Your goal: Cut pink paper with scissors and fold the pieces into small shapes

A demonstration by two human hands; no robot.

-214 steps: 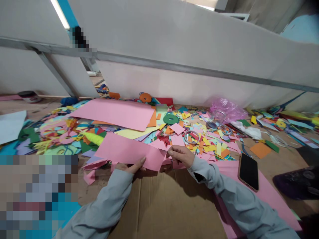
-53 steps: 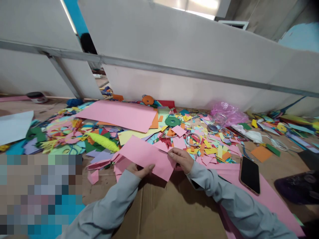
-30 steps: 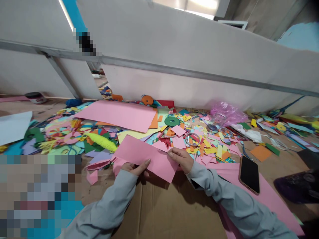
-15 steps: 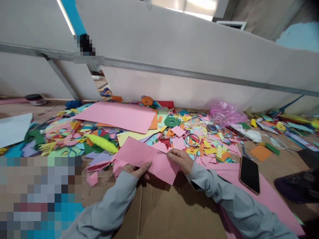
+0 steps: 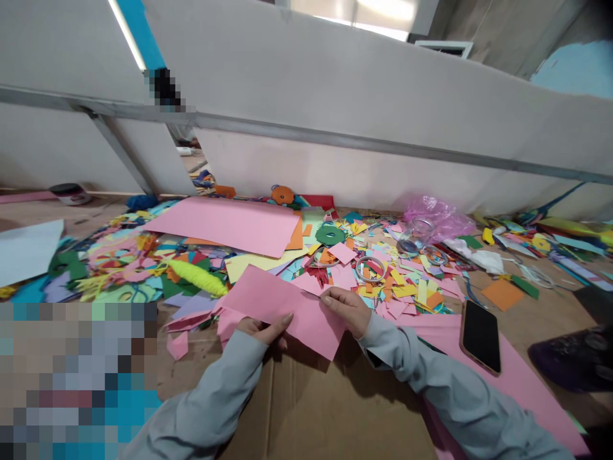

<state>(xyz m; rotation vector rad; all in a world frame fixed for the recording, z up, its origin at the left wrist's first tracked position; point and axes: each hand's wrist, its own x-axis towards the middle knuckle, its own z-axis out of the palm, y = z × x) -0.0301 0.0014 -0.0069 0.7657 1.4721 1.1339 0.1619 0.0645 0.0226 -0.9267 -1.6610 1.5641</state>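
A pink sheet of paper (image 5: 275,297) is held up between both hands, above a piece of brown cardboard (image 5: 311,409). My left hand (image 5: 263,333) grips its lower left edge, thumb on top and the other fingers mostly hidden underneath. At the upper right edge, my right hand (image 5: 349,310) pinches the sheet between thumb and fingers. Under and behind the sheet lie more pink pieces, and a bundle of neon yellow yarn (image 5: 198,278) is just beyond its left end.
Colourful paper scraps (image 5: 402,281) cover the middle of the table. A large pink sheet (image 5: 230,223) lies behind them. On the right are a phone (image 5: 480,337), an orange square (image 5: 502,294) and a pink plastic bag (image 5: 438,217). A metal ring (image 5: 370,279) lies among the scraps, and a white partition (image 5: 359,166) stands behind.
The lower right corner of the held pink paper has dipped slightly. Both hands keep nearly the same grip and place.
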